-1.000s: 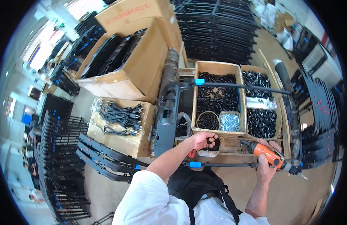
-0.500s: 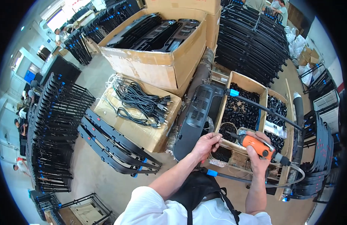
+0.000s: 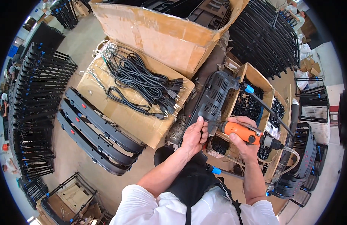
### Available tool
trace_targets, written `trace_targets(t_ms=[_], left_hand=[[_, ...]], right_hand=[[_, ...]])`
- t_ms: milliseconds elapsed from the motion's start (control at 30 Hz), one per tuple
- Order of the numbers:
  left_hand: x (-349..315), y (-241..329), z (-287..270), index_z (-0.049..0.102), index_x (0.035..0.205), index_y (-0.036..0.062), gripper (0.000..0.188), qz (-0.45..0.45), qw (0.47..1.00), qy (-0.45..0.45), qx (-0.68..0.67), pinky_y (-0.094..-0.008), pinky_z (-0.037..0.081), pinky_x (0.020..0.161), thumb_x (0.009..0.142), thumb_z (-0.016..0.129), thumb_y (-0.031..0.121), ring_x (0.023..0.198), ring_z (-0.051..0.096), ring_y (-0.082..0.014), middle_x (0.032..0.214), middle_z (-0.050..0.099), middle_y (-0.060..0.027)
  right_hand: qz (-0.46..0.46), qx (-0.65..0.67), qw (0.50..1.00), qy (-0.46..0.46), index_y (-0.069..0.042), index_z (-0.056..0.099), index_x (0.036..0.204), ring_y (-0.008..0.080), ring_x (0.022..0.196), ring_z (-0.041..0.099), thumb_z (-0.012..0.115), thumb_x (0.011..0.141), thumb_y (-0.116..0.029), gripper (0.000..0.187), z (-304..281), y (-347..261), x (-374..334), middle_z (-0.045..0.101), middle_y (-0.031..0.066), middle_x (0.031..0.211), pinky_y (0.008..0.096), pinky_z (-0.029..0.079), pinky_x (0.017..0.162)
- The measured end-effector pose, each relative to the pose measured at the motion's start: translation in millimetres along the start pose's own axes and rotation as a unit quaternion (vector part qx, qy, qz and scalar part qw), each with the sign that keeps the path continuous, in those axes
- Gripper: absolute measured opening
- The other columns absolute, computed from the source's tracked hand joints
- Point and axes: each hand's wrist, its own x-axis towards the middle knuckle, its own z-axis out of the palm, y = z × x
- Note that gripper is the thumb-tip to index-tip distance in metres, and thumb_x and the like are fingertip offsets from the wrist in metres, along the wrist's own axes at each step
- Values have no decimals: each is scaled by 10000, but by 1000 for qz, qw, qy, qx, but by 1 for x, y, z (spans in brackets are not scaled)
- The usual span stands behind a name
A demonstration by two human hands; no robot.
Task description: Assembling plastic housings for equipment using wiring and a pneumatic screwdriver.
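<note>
My right hand (image 3: 244, 147) is wrapped around an orange air screwdriver (image 3: 241, 132), with a hose running off its back end. The tool's bit points left, to the side of a black plastic housing with vent slots (image 3: 215, 94). My left hand (image 3: 194, 135) is closed at the housing's near right edge, thumb and fingers pinched close to the bit. Whatever they pinch is too small to make out. The housing sits on a black bar frame whose tube (image 3: 267, 108) carries blue wrapping and reaches right across the parts box.
A wooden box (image 3: 249, 70) of small black parts stands to the right. Left lie black power cords (image 3: 134, 77) on a cardboard box (image 3: 137, 131), with curved black panels (image 3: 100, 140) beside it. A large carton (image 3: 151, 32) rises ahead. Racks of black frames (image 3: 31, 112) stand far left.
The screwdriver has moved left, from over the parts box to the housing's side. My left hand has shifted left and up onto the housing's edge. The whole view has tilted downward.
</note>
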Motion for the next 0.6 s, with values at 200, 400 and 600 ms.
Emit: trace_targets(t_ms=[200, 400, 600], left_hand=[[11, 12, -9, 622, 1152, 85, 273, -45, 981, -29, -186, -221, 378, 509, 1103, 581, 351, 643, 500, -99, 831, 567, 7], [20, 15, -5, 606, 1164, 93, 268, -57, 977, -18, -205, -221, 370, 512, 1104, 580, 353, 655, 489, -98, 819, 563, 21], [26, 14, 4, 600, 1156, 89, 305, -65, 971, -47, -225, -210, 375, 524, 1106, 567, 388, 680, 495, -99, 847, 536, 20]], right_hand=[[28, -55, 996, -70, -18, 541, 1342, 248, 1216, 666, 794, 877, 6, 530, 18, 6, 16, 678, 176, 1329, 402, 533, 1067], [42, -121, 989, -74, -9, 543, 1344, 259, 1189, 675, 818, 877, -76, 546, 20, 2, 30, 698, 195, 1305, 415, 528, 1065], [64, -156, 982, -80, -5, 545, 1355, 241, 1183, 677, 809, 871, -25, 552, 23, -12, 45, 703, 181, 1303, 398, 534, 1060]])
